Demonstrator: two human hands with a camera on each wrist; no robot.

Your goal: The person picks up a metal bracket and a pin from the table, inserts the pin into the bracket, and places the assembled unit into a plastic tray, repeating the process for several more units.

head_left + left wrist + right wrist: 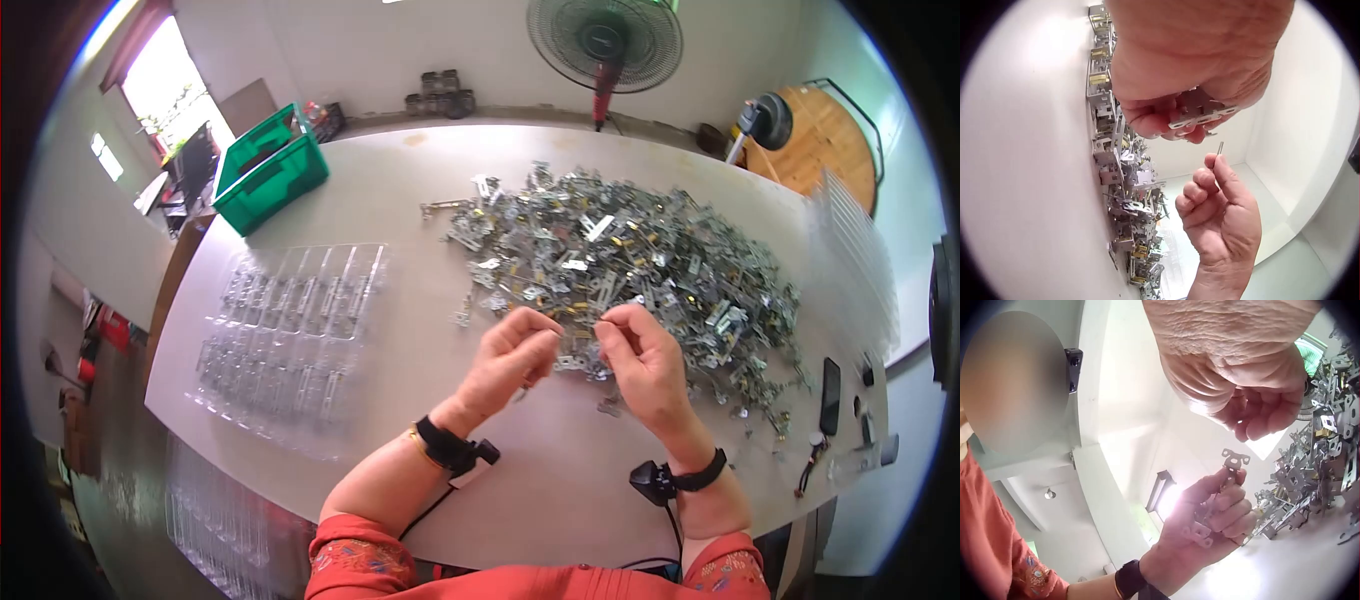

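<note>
Near the metal heap (640, 250), the left hand (510, 358) grips a bracket (1233, 460) and the right hand (648, 368) pinches a slender pin (1220, 148), which could drop should the narrow fingertip hold on its end loosen

From the near side, the head view looks forward and down across the tabletop (520, 470), while close, sideways-tilted wrist views face past the left hand (512, 362) and right hand (645, 366), all sharing both hands and the metal pile (640, 262).
</note>
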